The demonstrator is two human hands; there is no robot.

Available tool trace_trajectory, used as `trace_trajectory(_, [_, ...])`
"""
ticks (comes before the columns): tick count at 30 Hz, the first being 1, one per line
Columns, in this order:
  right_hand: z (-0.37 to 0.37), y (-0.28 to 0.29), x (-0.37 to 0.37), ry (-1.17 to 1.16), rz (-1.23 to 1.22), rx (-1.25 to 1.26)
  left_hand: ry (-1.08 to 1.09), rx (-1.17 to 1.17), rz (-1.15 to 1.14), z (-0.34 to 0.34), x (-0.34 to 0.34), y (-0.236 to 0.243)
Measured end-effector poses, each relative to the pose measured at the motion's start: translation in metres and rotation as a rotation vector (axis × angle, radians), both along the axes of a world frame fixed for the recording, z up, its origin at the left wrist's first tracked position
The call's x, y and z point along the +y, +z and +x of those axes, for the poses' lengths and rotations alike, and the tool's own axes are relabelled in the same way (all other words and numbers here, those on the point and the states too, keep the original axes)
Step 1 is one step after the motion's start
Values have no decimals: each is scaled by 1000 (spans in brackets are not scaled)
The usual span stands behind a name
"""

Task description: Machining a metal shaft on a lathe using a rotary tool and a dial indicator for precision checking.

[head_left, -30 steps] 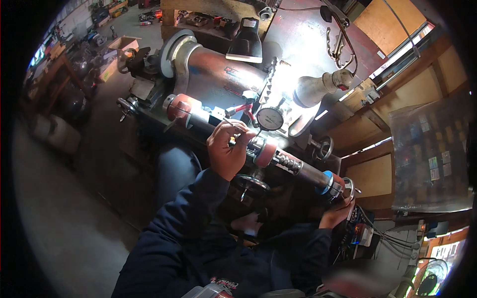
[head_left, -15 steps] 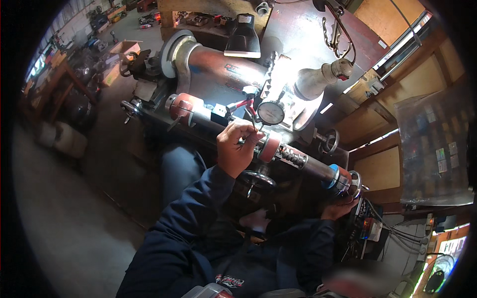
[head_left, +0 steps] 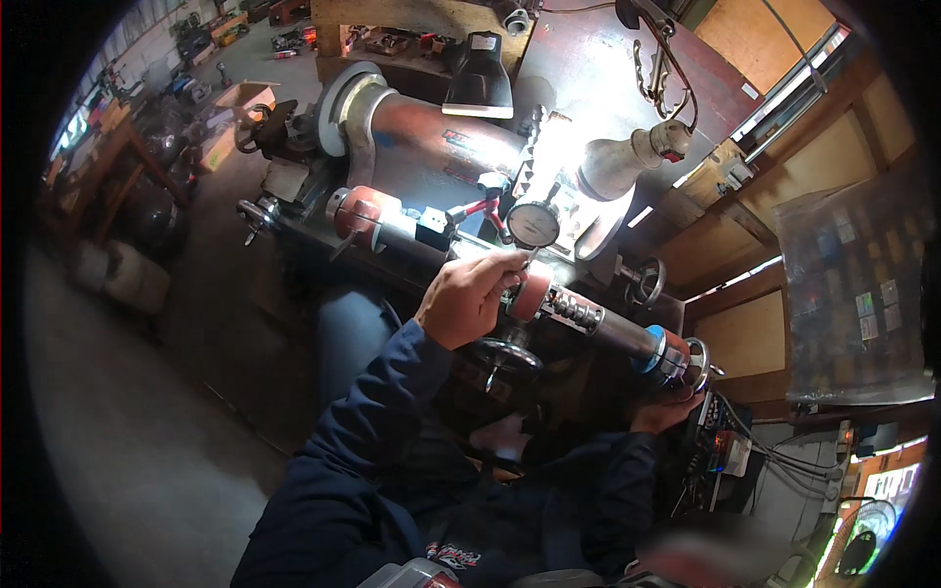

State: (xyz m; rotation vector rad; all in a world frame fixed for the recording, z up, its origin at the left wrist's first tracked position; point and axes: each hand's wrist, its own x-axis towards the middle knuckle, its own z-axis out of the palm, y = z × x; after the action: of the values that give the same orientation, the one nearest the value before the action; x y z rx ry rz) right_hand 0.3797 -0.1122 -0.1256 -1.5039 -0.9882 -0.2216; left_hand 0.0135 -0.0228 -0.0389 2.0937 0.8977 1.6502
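Note:
My left hand (head_left: 469, 298) is closed in a pinch, thumb and forefinger meeting at the thin stem just below a round white-faced dial gauge (head_left: 533, 224). A red jointed arm (head_left: 477, 209) carries the gauge. Beneath the fingertips, a reddish round collar (head_left: 532, 296) sits on the machine's long shaft, beside a spiral-toothed metal cutter (head_left: 574, 312). Low at the shaft's right end, my right hand (head_left: 667, 415) is next to a bright metal handwheel (head_left: 699, 364) and a blue-and-red end piece (head_left: 668, 353); its fingers are partly hidden.
A lit work lamp (head_left: 613, 167) shines from behind the gauge. Farther back lie a big brown cylinder (head_left: 441, 127) and a black lamp-like housing (head_left: 478, 78). Another handwheel (head_left: 507, 359) is below my left hand. Cables (head_left: 794, 461) hang at the right.
My left hand has turned slightly at the wrist, its pinched fingertips shifting a little to the right below the dial gauge. The right hand stays by the handwheel.

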Motion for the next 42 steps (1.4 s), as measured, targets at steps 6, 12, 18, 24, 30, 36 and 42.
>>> trace_trajectory(6, [2, -3, 3, -26, 9, 9, 125, 200, 177, -1, -12, 12])
trace_trajectory(12, [3, -4, 4, -32, -12, 58, 122, -34, 293, 5, -8, 13])
trace_trajectory(18, [-2, 0, 4, 15, 36, 19, 229, -155, 107, 12, -17, 17])
trace_trajectory(24, [1, 4, -4, -4, -27, -41, 148, -188, 113, 15, -19, 31])
trace_trajectory(30, [29, 20, -22, 264, -95, 72, 51, -217, -5, 11, -21, 37])
trace_trajectory(36, [66, 60, -9, 201, -182, -6, 17, -394, -255, 19, -27, 35])
trace_trajectory(42, [80, 72, 7, 150, -256, -179, 158, -458, 197, 28, -28, 28])
